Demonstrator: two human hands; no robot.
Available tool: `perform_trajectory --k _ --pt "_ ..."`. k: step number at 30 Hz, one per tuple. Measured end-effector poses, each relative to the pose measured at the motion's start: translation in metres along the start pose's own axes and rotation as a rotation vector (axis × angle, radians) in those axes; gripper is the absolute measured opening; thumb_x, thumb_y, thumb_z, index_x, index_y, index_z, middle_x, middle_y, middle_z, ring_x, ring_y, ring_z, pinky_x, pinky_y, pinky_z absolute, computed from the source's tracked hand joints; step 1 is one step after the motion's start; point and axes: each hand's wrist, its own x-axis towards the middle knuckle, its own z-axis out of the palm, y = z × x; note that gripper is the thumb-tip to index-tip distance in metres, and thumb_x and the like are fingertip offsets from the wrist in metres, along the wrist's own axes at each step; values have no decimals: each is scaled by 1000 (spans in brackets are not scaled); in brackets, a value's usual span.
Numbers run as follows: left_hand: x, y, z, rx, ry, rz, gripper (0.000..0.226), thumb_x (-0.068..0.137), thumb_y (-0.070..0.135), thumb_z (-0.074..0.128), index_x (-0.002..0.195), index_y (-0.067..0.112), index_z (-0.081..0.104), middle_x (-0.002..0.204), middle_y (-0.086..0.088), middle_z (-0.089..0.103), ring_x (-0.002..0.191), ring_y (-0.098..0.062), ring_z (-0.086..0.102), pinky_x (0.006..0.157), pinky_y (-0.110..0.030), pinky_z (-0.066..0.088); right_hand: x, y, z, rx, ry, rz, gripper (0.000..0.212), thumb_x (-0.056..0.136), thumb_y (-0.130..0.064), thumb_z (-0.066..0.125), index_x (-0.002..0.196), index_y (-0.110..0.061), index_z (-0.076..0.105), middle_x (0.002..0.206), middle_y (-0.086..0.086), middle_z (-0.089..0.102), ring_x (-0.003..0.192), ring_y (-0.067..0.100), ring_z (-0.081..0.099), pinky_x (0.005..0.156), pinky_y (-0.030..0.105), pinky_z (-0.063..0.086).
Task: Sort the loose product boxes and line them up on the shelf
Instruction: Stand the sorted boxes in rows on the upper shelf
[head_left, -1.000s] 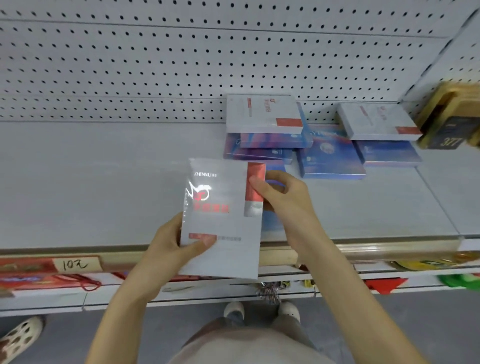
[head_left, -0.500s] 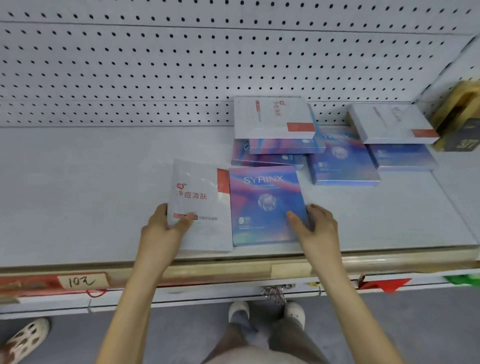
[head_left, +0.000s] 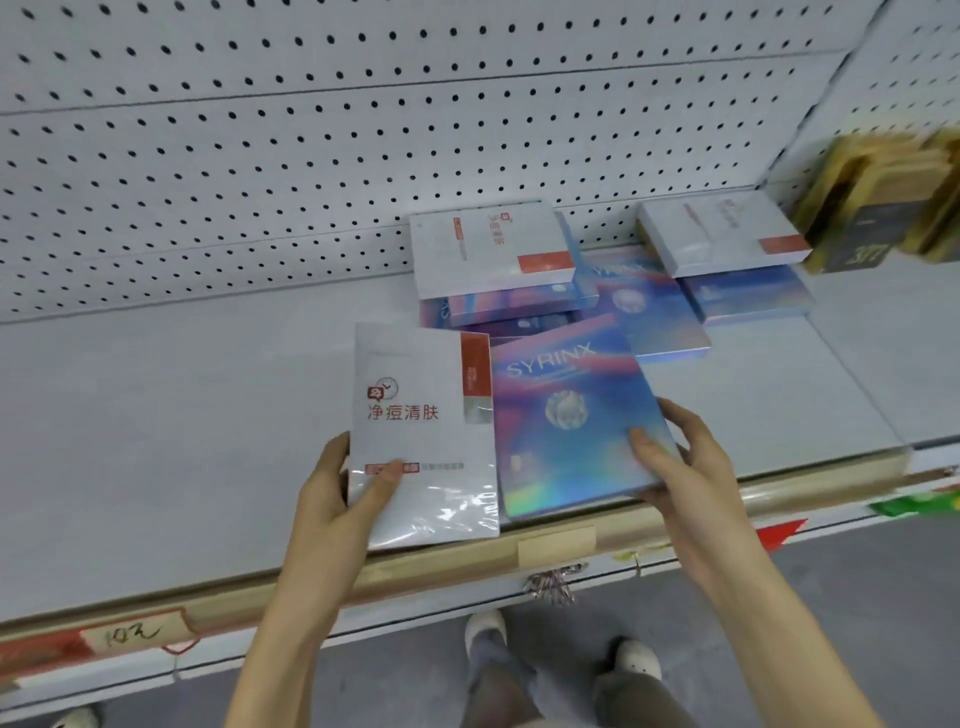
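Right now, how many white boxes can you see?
3. One white box in the left hand, one atop the middle pile, one atop the right blue box. Others may hide underneath.

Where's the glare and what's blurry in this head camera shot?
Head view: glare streaks low on the wrapped white red-striped box, by the left hand; rainbow sheen along the near edge of the blue holographic SYRINX box; the gold boxes at far right are blurred; rows of the white pegboard bow from wide-angle distortion.
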Motion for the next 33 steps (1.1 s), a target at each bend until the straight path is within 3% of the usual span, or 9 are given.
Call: perform_trajectory --k 3,8,13,16,18,22,25,33 --pt "-4 14 32 -18 -65 22 28 87 9 62 112 20 57 99 6 70 78 0 68 59 -8 48 3 -12 -40 100 28 7 41 86 -8 62 125 -18 56 103 4 71 83 14 71 58 23 55" --pt "-10 37 102 -7 -138 61 24 86 9 63 105 24 59 92 6 73 79 -7 69 57 -10 49 3 -36 -119 262 81 -33 60 73 -11 68 130 -13 52 112 9 69 93 20 70 66 30 59" --pt "-34 63 197 -33 -240 103 23 84 14 64 104 24 60 89 12 74 78 -8 69 68 -25 49 3 -58 -222 321 137 -92 60 75 -9 64 132 -10 48 115 11 67 91 23 69 72 38 59" --pt "-60 71 269 -66 -285 117 24 83 13 64 104 26 60 88 10 74 78 -9 70 59 -18 52 2 -69 -296 369 143 -126 40 82 -3 59 122 -9 53 111 10 66 85 20 70 61 32 59" --pt "-77 76 318 -74 -329 120 26 84 11 63 106 25 60 90 6 75 79 -11 71 58 -18 54 2 -73 -349 434 154 -124 37 80 -1 58 116 -9 55 109 9 67 85 18 70 62 30 59" --pt "-105 84 408 -59 -428 122 38 75 15 67 111 23 59 96 -1 74 91 -20 70 74 -37 58 3 -74 -449 473 204 -90 35 73 -6 60 107 -11 57 111 9 65 84 15 70 63 26 58" --pt "-120 90 462 -82 -427 109 39 75 17 68 112 20 58 100 -5 73 96 -25 68 85 -48 54 3 -86 -503 470 226 -113 49 72 -3 59 121 -3 54 115 11 63 86 15 70 67 26 58" --pt "-99 112 572 -97 -453 143 34 84 7 64 114 19 54 111 -2 69 100 -21 66 75 -32 55 52 -131 -579 533 156 -148 58 72 -2 55 130 -7 54 118 6 69 91 14 71 68 25 58"
